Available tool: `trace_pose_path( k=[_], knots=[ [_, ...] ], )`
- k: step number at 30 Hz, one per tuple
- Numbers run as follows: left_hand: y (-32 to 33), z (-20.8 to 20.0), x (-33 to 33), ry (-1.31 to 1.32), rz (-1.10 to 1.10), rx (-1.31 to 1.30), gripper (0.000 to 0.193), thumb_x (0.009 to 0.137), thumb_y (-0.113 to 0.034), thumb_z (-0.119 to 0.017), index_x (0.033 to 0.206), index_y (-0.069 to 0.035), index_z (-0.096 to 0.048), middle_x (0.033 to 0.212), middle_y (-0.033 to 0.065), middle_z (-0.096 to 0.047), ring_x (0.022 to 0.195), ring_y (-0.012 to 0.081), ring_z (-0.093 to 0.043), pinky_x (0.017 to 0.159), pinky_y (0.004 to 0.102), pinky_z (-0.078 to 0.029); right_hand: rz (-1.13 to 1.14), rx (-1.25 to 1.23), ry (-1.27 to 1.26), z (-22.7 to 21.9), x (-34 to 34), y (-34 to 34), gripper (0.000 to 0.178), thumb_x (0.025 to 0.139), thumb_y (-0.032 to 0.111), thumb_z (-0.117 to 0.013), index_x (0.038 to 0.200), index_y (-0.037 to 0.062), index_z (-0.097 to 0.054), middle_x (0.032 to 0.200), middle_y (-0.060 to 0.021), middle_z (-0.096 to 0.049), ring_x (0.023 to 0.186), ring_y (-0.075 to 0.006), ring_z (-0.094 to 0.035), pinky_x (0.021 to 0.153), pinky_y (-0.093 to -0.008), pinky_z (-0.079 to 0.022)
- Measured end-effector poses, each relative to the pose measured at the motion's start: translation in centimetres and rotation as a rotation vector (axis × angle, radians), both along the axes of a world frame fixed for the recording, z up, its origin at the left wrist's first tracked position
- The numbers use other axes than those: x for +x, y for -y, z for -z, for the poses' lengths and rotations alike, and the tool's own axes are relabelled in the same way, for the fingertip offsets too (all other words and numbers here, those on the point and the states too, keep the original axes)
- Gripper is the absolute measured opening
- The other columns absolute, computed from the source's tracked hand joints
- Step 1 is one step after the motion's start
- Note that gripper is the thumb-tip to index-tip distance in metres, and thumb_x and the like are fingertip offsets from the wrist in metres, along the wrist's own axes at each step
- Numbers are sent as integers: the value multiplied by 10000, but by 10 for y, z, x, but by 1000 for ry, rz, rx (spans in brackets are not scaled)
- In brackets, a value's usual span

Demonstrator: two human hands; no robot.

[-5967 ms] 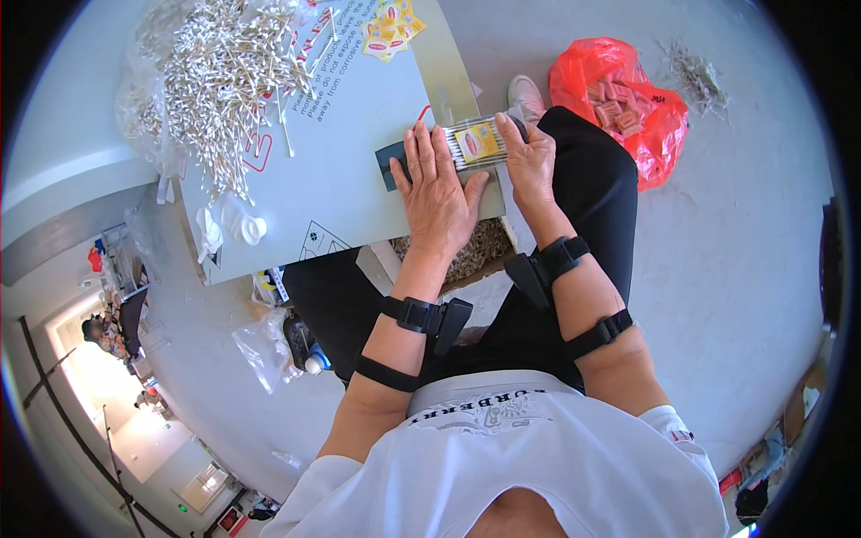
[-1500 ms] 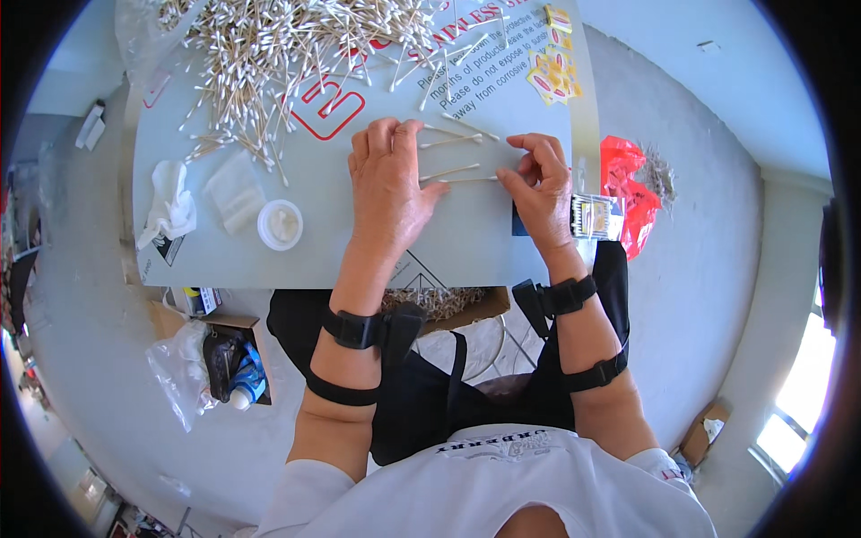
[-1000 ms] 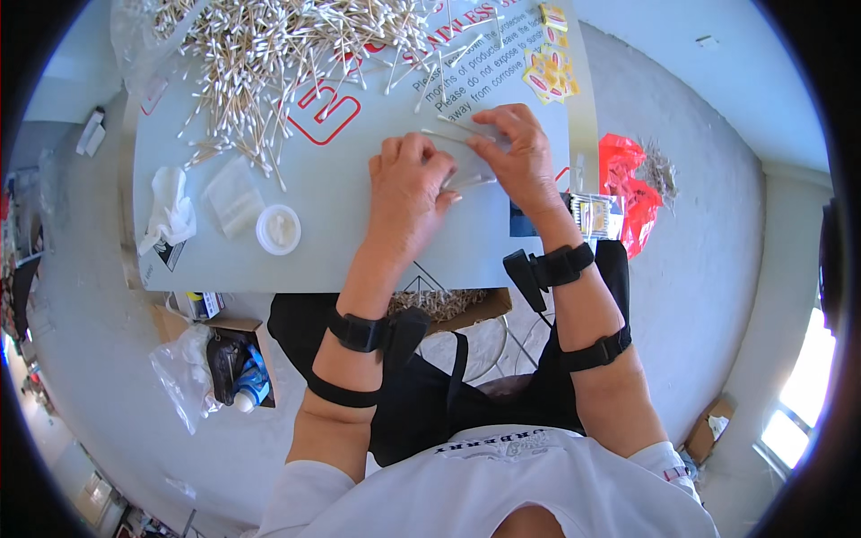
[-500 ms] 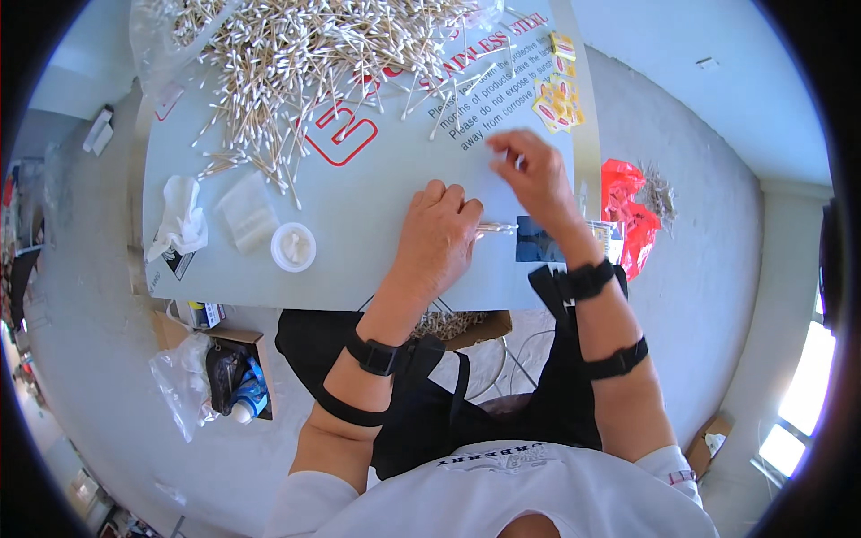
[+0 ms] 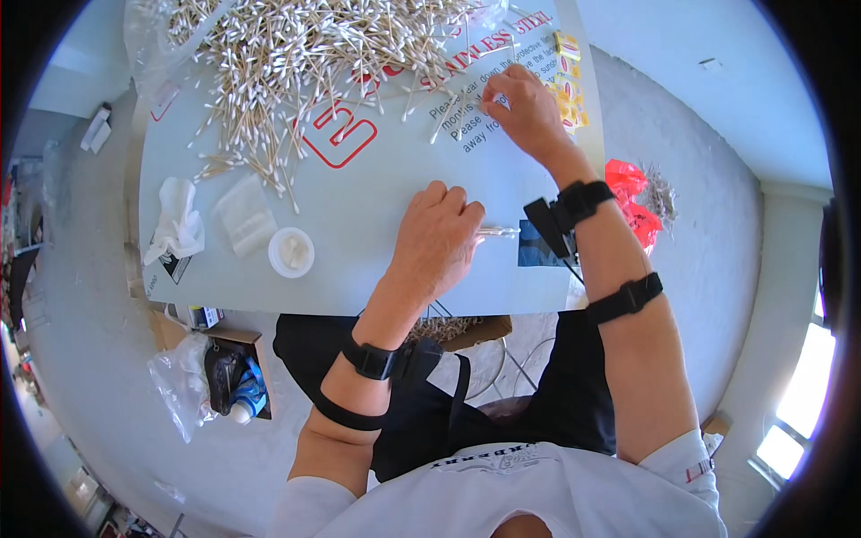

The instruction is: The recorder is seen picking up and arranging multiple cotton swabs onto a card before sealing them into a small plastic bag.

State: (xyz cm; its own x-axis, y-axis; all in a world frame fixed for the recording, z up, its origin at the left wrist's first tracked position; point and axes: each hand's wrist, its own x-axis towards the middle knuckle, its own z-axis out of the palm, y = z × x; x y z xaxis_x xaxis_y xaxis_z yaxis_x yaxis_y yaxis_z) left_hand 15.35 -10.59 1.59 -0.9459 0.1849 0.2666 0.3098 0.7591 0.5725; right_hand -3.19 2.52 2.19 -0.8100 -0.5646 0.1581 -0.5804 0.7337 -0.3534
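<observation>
My left hand (image 5: 437, 235) rests low over the middle of the table, its fingers curled closed. A thin, pale, shiny object (image 5: 500, 232) sticks out past its right side; the part under the fingers is hidden, and I cannot tell its kind. Farther off to the right, my right hand (image 5: 524, 109) reaches over the printed sheet with fingers bent, thumb and forefinger slightly apart, nothing visible between them. It is beside small yellow packets (image 5: 569, 88) at the right edge and a few loose cotton swabs. A large heap of cotton swabs (image 5: 314, 54) covers the far left.
A round white tub (image 5: 291, 252) with something white inside stands at the left, near a clear plastic bag (image 5: 245, 220) and a crumpled white tissue (image 5: 178, 220). A dark blue packet (image 5: 543, 244) lies at the right. Below the table is a cardboard box (image 5: 480, 332) of swabs.
My right hand has moved away from me, from the table's middle right up to the swabs and yellow packets. My left hand has stayed nearly in place.
</observation>
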Motion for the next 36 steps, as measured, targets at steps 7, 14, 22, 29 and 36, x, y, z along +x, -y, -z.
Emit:
trace_pose_path(
  k=[7,14,22,29,36],
  knots=[
    [1,1,0,15,9,10,202,665,-111,-751,815,-64,-623,835,73,-558,857,254,-513,760,371,-433,81,-198,188,4,51,-12,97,786,123,-670,836,52,-627,815,-129,-578,784,-317,-604,716,-407,-491],
    [0,-3,-2,35,-27,85,302,677,-146,-767,902,-52,-588,902,89,-542,914,287,-504,804,393,-422,95,-397,301,4,46,-19,183,772,78,-700,930,6,-644,824,-88,-612,759,-200,-576,704,-329,-486],
    [9,14,-27,-197,-431,78,461,737,-202,-768,1108,-31,-555,1049,103,-539,980,307,-481,818,422,-376,89,-239,275,-1,66,-18,179,733,116,-729,855,21,-640,821,-131,-615,781,-307,-622,712,-392,-502],
    [6,13,-30,-85,-443,-81,220,727,-90,-730,912,-97,-612,925,39,-547,929,260,-510,791,402,-380,104,-253,304,1,80,-15,124,755,122,-704,807,38,-628,796,-117,-601,757,-305,-612,681,-395,-492],
    [16,12,-22,-58,-222,23,140,696,-17,-706,768,-88,-610,820,35,-548,858,252,-526,746,387,-384,118,-309,294,6,69,-16,105,781,60,-701,798,-3,-619,755,-85,-566,676,-188,-561,634,-303,-459]
  ],
)
